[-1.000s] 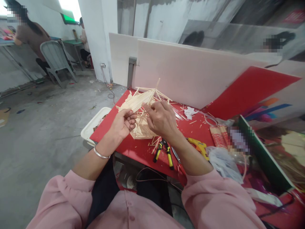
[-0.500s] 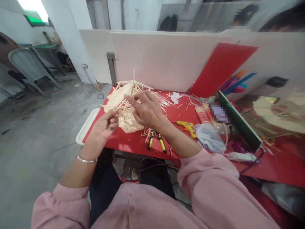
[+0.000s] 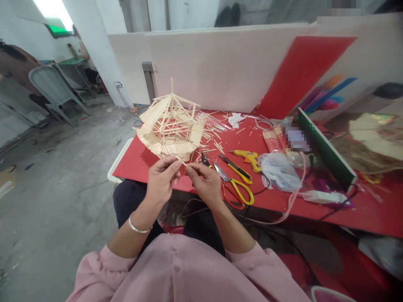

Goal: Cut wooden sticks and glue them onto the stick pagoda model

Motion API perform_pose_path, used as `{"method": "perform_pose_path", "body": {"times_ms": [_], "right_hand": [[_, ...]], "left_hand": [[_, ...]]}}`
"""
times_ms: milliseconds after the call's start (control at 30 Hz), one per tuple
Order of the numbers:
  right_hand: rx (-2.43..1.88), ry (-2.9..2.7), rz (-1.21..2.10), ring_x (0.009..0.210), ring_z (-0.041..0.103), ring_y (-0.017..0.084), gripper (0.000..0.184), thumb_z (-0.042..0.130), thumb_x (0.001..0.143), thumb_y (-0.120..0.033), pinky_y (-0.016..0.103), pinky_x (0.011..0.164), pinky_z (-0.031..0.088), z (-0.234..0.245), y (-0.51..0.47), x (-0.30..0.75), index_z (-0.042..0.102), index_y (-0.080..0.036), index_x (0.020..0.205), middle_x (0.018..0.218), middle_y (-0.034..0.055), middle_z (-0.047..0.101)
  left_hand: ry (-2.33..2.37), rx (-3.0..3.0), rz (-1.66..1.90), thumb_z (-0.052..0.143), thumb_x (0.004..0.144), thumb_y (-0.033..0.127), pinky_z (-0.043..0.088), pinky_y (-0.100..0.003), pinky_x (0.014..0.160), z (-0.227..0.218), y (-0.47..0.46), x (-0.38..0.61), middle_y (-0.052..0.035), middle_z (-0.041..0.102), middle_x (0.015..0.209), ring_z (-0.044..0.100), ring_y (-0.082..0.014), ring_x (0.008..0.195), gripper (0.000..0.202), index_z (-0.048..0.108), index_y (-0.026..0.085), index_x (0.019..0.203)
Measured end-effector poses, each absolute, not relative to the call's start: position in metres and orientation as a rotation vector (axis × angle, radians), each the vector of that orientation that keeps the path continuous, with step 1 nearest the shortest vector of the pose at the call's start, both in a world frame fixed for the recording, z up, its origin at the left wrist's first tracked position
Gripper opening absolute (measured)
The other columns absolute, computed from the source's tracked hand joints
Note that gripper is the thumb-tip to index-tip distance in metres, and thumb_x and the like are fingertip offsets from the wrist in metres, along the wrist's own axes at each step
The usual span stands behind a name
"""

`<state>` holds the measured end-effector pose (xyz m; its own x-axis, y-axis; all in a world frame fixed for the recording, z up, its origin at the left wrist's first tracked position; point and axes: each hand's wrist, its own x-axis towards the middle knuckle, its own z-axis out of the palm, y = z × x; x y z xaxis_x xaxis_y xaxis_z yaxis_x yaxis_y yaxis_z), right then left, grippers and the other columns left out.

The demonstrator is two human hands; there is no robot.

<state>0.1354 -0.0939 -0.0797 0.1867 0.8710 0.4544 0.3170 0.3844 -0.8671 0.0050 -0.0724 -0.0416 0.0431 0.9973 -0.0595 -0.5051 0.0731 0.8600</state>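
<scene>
A small house model of thin wooden sticks (image 3: pixel 170 126) stands on the red table top (image 3: pixel 135 161), its roof peak pointing up. In front of it, near the table's edge, my left hand (image 3: pixel 162 180) and my right hand (image 3: pixel 204 184) are both closed in a pinch on one short wooden stick (image 3: pixel 181 161) held between their fingertips. Neither hand touches the model.
Yellow-handled scissors (image 3: pixel 234 184), black-and-yellow pliers (image 3: pixel 205 160), a yellow glue gun (image 3: pixel 248 158), loose sticks (image 3: pixel 214 140), a plastic bag (image 3: pixel 278 174) and cables lie on the table. White and red boards stand behind. A white tray (image 3: pixel 118 161) sits left. A person and grey chair (image 3: pixel 55 90) are far left.
Both hands have left the stick model and drawn back to the table's edge, now pinching a single stick. The model stands free. The view has shifted so the scissors show.
</scene>
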Motion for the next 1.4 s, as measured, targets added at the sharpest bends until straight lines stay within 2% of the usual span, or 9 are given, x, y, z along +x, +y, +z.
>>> {"method": "perform_pose_path", "body": {"times_ms": [233, 367, 467, 567, 700, 967, 1167, 1400], "right_hand": [[-1.221, -1.251, 0.704, 0.065, 0.068, 0.015, 0.021, 0.063, 0.088, -0.041, 0.026, 0.059, 0.052, -0.111, -0.128, 0.149, 0.074, -0.023, 0.091, 0.074, 0.0011, 0.073], [-1.231, -1.296, 0.692, 0.070, 0.068, 0.015, 0.023, 0.059, 0.091, -0.040, 0.026, 0.062, 0.052, -0.118, -0.138, 0.162, 0.073, -0.022, 0.089, 0.079, 0.0020, 0.074], [-1.326, -1.447, 0.517, 0.078, 0.068, 0.016, 0.027, 0.054, 0.094, -0.039, 0.029, 0.073, 0.053, -0.130, -0.142, 0.183, 0.074, -0.021, 0.092, 0.087, 0.0044, 0.075], [-1.660, -1.510, 0.180, 0.089, 0.067, 0.019, 0.029, 0.052, 0.095, -0.038, 0.033, 0.085, 0.050, -0.151, -0.145, 0.214, 0.074, -0.019, 0.099, 0.095, 0.0085, 0.075], [-1.976, -1.506, -0.074, 0.098, 0.065, 0.023, 0.032, 0.052, 0.095, -0.037, 0.035, 0.088, 0.048, -0.176, -0.152, 0.244, 0.073, -0.017, 0.108, 0.105, 0.0126, 0.073], [-1.907, -1.725, -0.046, 0.096, 0.062, 0.020, 0.033, 0.048, 0.097, -0.037, 0.030, 0.084, 0.045, -0.165, -0.132, 0.212, 0.070, -0.019, 0.115, 0.101, 0.0090, 0.072], [-2.200, -1.709, -0.126, 0.095, 0.060, 0.023, 0.033, 0.048, 0.091, -0.024, 0.031, 0.077, 0.042, -0.152, -0.122, 0.220, 0.069, -0.019, 0.117, 0.106, 0.0104, 0.069], [-2.308, -1.647, -0.059, 0.098, 0.058, 0.024, 0.036, 0.044, 0.093, -0.033, 0.033, 0.079, 0.043, -0.154, -0.135, 0.253, 0.068, -0.019, 0.116, 0.108, 0.0106, 0.068]], "left_hand": [[0.857, 0.867, 1.286, 0.080, 0.071, 0.019, 0.041, -0.015, 0.051, -0.071, -0.093, 0.039, 0.0006, 0.070, 0.076, 0.052, -0.0044, 0.056, 0.009, 0.074, 0.019, 0.077], [0.867, 0.926, 1.271, 0.081, 0.071, 0.018, 0.049, -0.017, 0.064, -0.074, -0.099, 0.050, 0.0004, 0.069, 0.074, 0.059, -0.0078, 0.065, 0.010, 0.072, 0.019, 0.077], [0.836, 1.002, 1.247, 0.080, 0.074, 0.023, 0.052, -0.020, 0.068, -0.080, -0.100, 0.052, 0.0009, 0.068, 0.073, 0.062, -0.0091, 0.067, 0.013, 0.070, 0.019, 0.081], [0.827, 1.032, 1.188, 0.080, 0.074, 0.031, 0.052, -0.020, 0.058, -0.090, -0.099, 0.052, 0.0019, 0.065, 0.067, 0.062, -0.0093, 0.058, 0.021, 0.068, 0.018, 0.084], [0.836, 0.949, 1.078, 0.080, 0.073, 0.037, 0.049, -0.019, 0.046, -0.104, -0.101, 0.056, 0.0021, 0.064, 0.066, 0.059, -0.0083, 0.050, 0.028, 0.065, 0.016, 0.085], [0.842, 0.864, 1.024, 0.079, 0.072, 0.041, 0.044, -0.018, 0.040, -0.110, -0.100, 0.055, 0.0022, 0.063, 0.065, 0.055, -0.0076, 0.045, 0.033, 0.062, 0.016, 0.087], [0.872, 0.837, 1.112, 0.080, 0.071, 0.040, 0.033, -0.015, 0.037, -0.115, -0.096, 0.037, 0.0015, 0.062, 0.064, 0.048, -0.0045, 0.044, 0.032, 0.065, 0.015, 0.085], [0.858, 0.781, 1.086, 0.081, 0.070, 0.039, 0.031, -0.014, 0.037, -0.126, -0.094, 0.035, 0.0019, 0.061, 0.064, 0.047, -0.0036, 0.043, 0.032, 0.064, 0.015, 0.082]]}}
